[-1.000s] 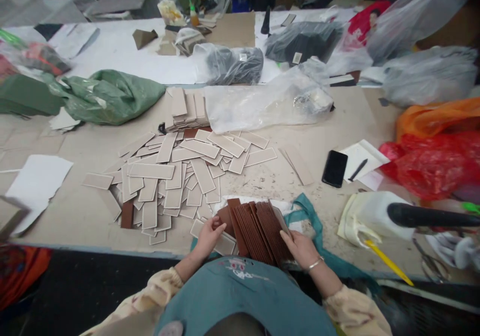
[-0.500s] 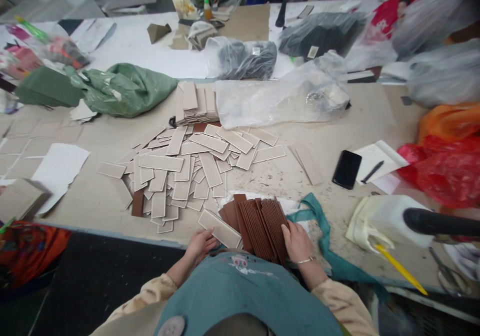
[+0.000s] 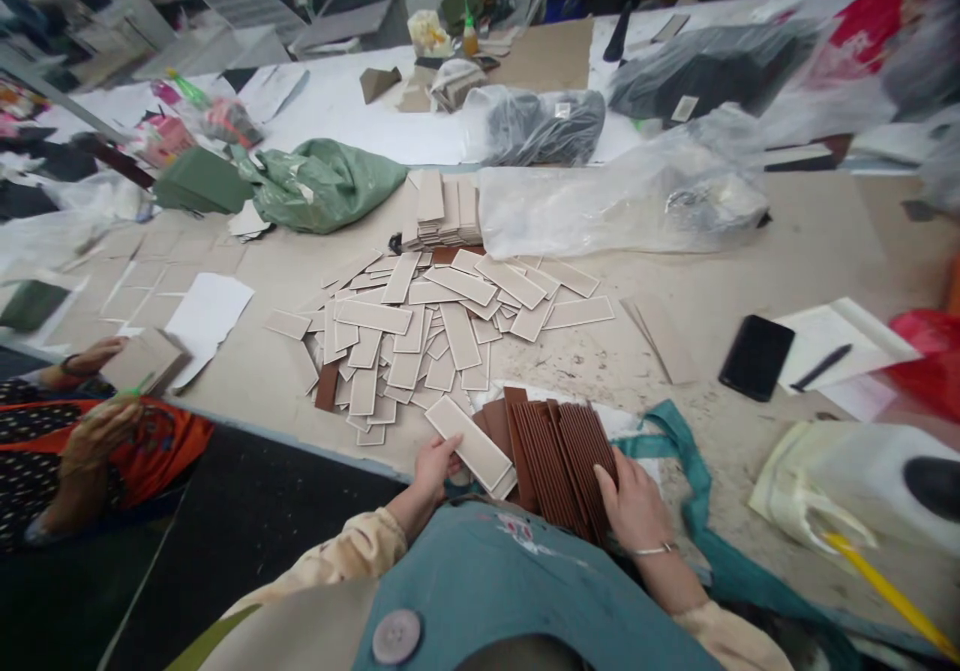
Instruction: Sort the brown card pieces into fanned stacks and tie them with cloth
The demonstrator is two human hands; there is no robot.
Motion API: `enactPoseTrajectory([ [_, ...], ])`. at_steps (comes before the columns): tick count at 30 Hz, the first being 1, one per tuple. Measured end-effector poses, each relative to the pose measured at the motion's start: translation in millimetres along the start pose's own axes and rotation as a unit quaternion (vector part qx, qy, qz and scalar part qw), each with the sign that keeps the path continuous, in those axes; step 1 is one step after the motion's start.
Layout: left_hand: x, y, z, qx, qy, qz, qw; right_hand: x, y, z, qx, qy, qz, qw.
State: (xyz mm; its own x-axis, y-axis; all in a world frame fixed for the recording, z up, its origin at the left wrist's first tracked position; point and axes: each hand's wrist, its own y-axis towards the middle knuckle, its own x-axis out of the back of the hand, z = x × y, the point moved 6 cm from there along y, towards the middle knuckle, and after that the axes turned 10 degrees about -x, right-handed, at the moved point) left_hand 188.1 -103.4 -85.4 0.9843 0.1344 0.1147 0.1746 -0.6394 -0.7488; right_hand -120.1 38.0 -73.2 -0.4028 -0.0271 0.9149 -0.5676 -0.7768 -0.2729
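My left hand (image 3: 436, 463) pinches the near end of a pale rectangular card (image 3: 477, 441) at the table's front edge. My right hand (image 3: 634, 501) rests curled on the right side of a fanned stack of brown cards (image 3: 553, 449), holding it against my body. Beyond lies a spread heap of pale cards (image 3: 431, 329), one brown card (image 3: 328, 385) among them. A neat pile of pale cards (image 3: 442, 211) stands behind the heap.
A black phone (image 3: 756, 356) and a pen on paper (image 3: 840, 343) lie to the right. Plastic bags (image 3: 622, 201) line the back. A green bag (image 3: 326, 181) sits at left. Another person's hands (image 3: 97, 421) hold cards at far left. A teal cloth (image 3: 694, 481) trails near my right hand.
The view has swung left, bringing another person into sight. My left hand now grips a pale card beside the brown stack; my right hand has slid down the stack's right side.
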Motion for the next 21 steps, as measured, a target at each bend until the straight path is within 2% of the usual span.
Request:
enactPoseTrajectory([
  [6,18.0,6,-16,-0.039,-0.074,-0.016,0.996,24,-3,7,0.058,0.025,-0.112,0.992],
  [10,25.7,6,-22,-0.036,-0.098,-0.008,0.994,44,-4,23,0.117,0.103,-0.141,0.978],
  [15,36.6,5,-36,-0.04,-0.096,0.001,0.995,53,-4,46,0.137,0.185,-0.104,0.968],
  [19,51.9,1,-57,-0.064,-0.088,-0.014,0.994,45,-5,62,0.138,0.257,-0.013,0.956],
  [21,54.7,-6,-75,-0.104,-0.095,-0.011,0.99,41,-5,69,0.124,0.296,0.046,0.946],
])
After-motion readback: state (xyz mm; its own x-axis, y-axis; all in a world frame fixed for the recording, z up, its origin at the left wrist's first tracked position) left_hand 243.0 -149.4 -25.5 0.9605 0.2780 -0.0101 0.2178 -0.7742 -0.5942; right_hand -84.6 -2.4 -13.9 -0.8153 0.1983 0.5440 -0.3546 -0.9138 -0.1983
